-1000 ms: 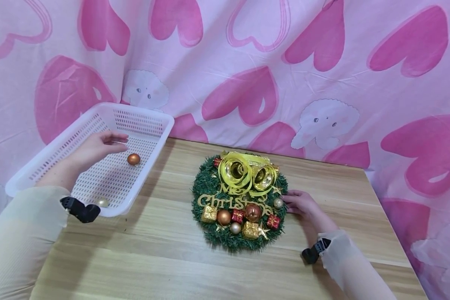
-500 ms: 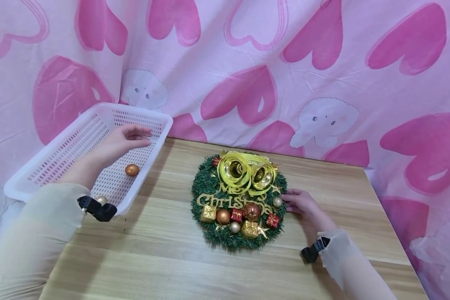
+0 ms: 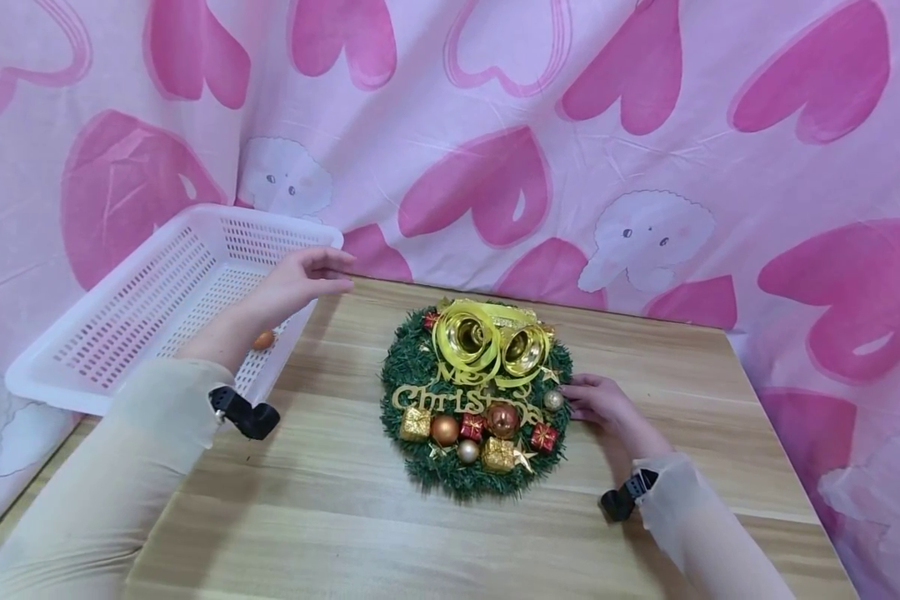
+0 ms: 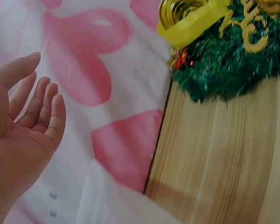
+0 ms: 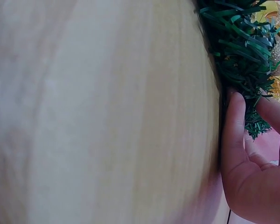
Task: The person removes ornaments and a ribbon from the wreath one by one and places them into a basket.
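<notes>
A green Christmas wreath (image 3: 465,492) lies on the table, trimmed with gold bells, yellow ribbon, lettering, baubles and small gift boxes. My right hand (image 3: 607,407) pinches its right edge; in the right wrist view the green fringe (image 5: 242,51) sits between the thumb and fingers (image 5: 273,114). Over the right rim of a white plastic basket (image 3: 75,342) hovers my left hand (image 3: 307,279), fingers loosely bent with nothing in them. The left wrist view shows its bare palm (image 4: 23,149). A copper bauble (image 3: 265,340) in the basket is partly covered by the left forearm.
The wooden table (image 3: 390,542) runs under the basket and wreath. Behind it hangs a pink curtain (image 3: 465,92) with hearts, close to the table's back edge. A black camera (image 3: 246,412) is strapped to the left wrist, another (image 3: 626,496) to the right.
My left hand has moved right, from inside the basket to its right rim. The copper bauble has shifted slightly toward me, and the small pale bauble is now hidden. My right hand stays put.
</notes>
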The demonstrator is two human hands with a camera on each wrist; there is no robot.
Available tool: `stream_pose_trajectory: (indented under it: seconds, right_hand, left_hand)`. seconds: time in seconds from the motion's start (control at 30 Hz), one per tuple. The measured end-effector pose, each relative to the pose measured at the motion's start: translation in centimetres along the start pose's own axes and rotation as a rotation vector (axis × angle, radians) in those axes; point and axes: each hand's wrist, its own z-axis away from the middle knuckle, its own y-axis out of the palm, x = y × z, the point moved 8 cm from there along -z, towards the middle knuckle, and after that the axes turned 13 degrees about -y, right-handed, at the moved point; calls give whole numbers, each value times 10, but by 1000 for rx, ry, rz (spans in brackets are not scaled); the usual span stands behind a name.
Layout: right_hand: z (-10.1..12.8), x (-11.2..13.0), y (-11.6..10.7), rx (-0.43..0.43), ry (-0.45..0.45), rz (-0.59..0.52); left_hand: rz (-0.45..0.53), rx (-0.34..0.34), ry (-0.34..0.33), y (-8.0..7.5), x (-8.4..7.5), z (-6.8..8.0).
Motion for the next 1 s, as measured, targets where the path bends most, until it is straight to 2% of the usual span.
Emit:
stream_pose_trajectory:
  seconds: [0.23, 0.47, 0.77, 1.0]
  right_hand:
    - [-2, 0, 1, 0, 2, -31]
    - [-1, 0, 1, 8, -6, -25]
    - [-2, 0, 0, 0, 4, -11]
    - [0, 1, 0, 6, -3, 2]
  left_hand:
    - [55, 106, 83, 36, -11, -5]
    - [92, 167, 128, 67, -16, -5]
    - [89, 230, 135, 96, -9, -3]
    - [139, 346, 156, 122, -4, 0]
